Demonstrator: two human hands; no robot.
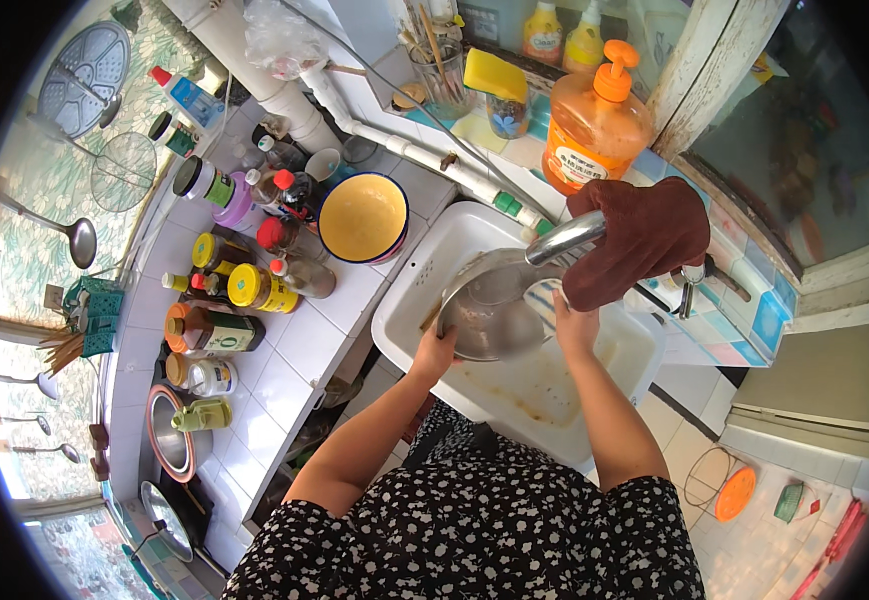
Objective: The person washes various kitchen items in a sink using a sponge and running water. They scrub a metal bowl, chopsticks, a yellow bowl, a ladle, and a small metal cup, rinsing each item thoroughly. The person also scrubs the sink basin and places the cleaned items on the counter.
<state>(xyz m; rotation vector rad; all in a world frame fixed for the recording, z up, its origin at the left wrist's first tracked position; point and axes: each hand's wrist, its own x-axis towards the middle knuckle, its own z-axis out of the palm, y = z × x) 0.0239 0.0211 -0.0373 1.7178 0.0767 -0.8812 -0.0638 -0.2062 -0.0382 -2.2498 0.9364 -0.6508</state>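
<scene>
A round metal basin point(499, 315) is tilted over the white sink point(414, 345), under the curved faucet point(566, 238). My left hand point(436, 352) is closed on the basin's left rim, thumb toward the inside. At the basin's right side, my right hand point(576, 322) is closed on a pale striped cloth point(542, 298) and presses it to the metal. A brown towel point(644, 235) is draped over the faucet and hides part of it. Brownish residue marks the sink's floor below the basin.
Left of the sink, a tiled counter point(299, 375) carries several bottles and jars and a yellow enamel bowl point(362, 218). On the ledge behind stand an orange pump bottle point(594, 130) and a yellow sponge point(495, 75) on a jar. A white pipe point(414, 150) runs along the wall.
</scene>
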